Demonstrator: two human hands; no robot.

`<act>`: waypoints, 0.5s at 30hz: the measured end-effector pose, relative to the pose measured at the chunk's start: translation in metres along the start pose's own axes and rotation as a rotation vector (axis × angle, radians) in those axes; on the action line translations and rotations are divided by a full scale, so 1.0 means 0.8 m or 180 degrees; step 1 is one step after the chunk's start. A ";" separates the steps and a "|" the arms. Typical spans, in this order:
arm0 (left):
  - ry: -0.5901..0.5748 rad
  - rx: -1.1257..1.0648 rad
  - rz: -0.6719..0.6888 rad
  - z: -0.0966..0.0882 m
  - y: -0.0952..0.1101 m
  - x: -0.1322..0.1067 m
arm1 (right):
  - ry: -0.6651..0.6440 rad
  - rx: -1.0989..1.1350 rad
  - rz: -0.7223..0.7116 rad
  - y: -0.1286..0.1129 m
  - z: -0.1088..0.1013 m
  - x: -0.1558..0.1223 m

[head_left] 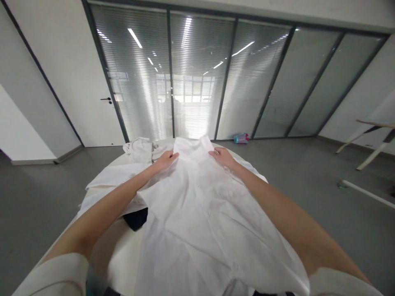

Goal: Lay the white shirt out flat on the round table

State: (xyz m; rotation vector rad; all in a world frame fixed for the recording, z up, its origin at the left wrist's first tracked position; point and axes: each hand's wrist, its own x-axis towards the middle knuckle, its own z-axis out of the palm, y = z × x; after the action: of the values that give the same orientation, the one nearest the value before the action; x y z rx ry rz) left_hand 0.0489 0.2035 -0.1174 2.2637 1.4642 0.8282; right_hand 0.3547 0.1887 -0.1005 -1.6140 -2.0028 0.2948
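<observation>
A white button-up shirt (197,205) is spread in front of me, its collar (193,148) at the far end and its buttons running down the middle. My left hand (166,159) is closed on the shirt beside the left side of the collar. On the other side my right hand (222,157) grips the fabric near the right of the collar; a ring shows on a finger. Under the shirt is a pale round-edged table (123,255). The lower end of the shirt hangs toward me, partly cut off by the frame.
More white cloth (138,150) is bunched at the table's far left, and a dark piece of cloth (136,218) lies by my left forearm. A blue and red packet (241,138) rests on the floor by the glass partition (197,82). Another table (378,124) stands at right.
</observation>
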 end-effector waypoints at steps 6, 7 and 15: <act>-0.0037 0.0307 -0.0356 0.026 -0.014 0.058 | -0.0253 -0.0719 0.0787 0.003 0.032 0.037; -0.0141 0.0336 -0.0401 0.033 -0.020 0.059 | -0.0334 -0.0793 0.0894 0.006 0.041 0.035; -0.0416 0.0294 -0.0546 0.054 -0.045 0.049 | -0.0435 -0.0817 0.0695 0.039 0.015 0.014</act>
State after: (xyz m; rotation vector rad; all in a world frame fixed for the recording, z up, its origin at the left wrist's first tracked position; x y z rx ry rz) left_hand 0.0622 0.2563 -0.1593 2.1732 1.6374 0.5620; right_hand 0.3724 0.2092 -0.1227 -2.0289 -2.0329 0.2419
